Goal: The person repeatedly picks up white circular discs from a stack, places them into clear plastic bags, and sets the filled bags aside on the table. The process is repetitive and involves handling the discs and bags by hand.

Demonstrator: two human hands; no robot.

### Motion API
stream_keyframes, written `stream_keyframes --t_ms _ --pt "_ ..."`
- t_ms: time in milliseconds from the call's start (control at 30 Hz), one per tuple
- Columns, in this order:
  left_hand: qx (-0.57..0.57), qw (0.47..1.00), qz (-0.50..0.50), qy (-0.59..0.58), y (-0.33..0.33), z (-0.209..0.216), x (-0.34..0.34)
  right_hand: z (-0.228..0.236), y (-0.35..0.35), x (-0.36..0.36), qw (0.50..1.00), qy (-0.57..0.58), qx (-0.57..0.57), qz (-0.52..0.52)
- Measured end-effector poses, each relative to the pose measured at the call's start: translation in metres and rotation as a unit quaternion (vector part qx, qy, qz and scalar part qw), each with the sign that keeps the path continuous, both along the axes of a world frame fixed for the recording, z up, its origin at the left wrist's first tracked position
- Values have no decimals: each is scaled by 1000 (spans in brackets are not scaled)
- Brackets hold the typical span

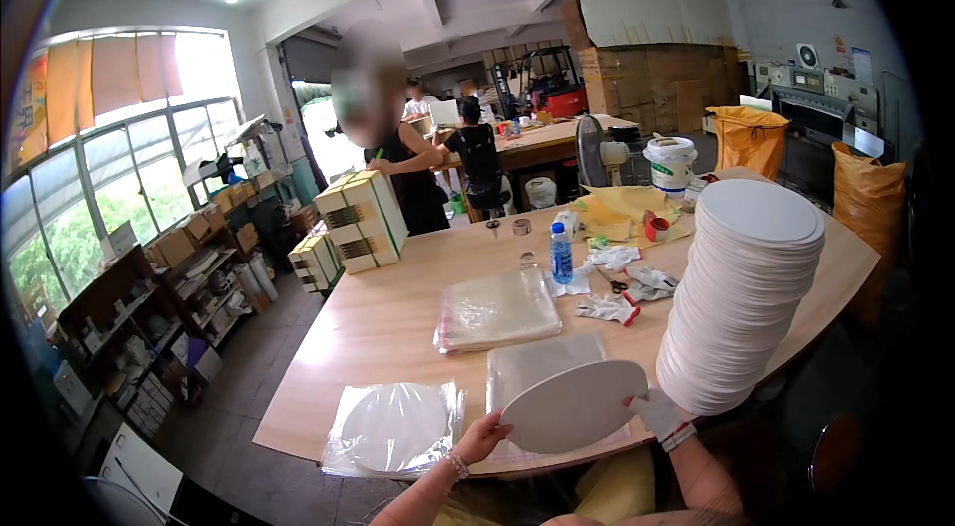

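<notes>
Between my hands a round white board [572,409] is held tilted above the near edge of the table. My left hand [483,437], bare with a bracelet at the wrist, grips its left edge. My right hand [660,415], in a white glove, holds the right edge. Beneath the board lies a stack of clear plastic bags [517,359], partly covered by it. To the left, a white disc in a clear bag [396,423] lies flat. A tall stack of round white boards [738,297] rises at the right, close to my right hand.
Farther in on the table [398,327] are another pile of clear bags [502,305], a blue-labelled water bottle [562,256], white gloves [609,307], scissors [611,280] and a tape roll [656,225]. Strapped bundles [360,218] stand far left, beside a person in black [413,168].
</notes>
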State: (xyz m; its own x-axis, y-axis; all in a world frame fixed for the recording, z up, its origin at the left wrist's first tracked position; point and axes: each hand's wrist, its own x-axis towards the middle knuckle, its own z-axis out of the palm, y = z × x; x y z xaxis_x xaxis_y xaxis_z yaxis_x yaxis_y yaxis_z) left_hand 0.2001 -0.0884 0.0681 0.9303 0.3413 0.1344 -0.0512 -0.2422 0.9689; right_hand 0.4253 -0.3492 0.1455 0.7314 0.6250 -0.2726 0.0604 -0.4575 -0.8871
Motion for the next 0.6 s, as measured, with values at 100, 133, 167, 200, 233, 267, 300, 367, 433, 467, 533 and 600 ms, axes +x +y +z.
stream_keyframes --t_ms 100,133,167,200,233,267,300,367,433,467,533,600 --pt "-20 994 76 -81 16 -37 8 -65 21 3 974 -103 200 30" --pt "-44 988 110 -99 16 -60 10 -84 33 9 968 -148 196 46" --pt "-96 978 156 -100 9 -76 17 -101 40 13 963 -192 179 60" --pt "-97 969 171 -148 10 -88 27 -120 38 12 965 -184 175 60" --pt "-149 956 193 -160 -4 -99 30 -141 32 11 969 -173 166 58" --pt "-180 941 211 -194 -5 -93 41 -142 39 16 972 -129 193 36" --pt "-182 933 234 -203 -6 -90 44 -133 50 17 970 -85 226 19" --pt "-190 914 287 -216 -17 -86 40 -108 48 -2 969 -98 227 7" --pt "-200 900 303 -241 -23 -76 39 -104 48 -9 961 -62 269 -4" --pt "-208 893 313 -247 -25 -77 36 -107 46 -6 976 -82 199 34" --pt "-170 896 335 -236 -26 -91 35 -115 39 3 985 -120 53 109" --pt "-116 891 360 -251 -25 -95 42 -139 31 13 969 -214 27 121"
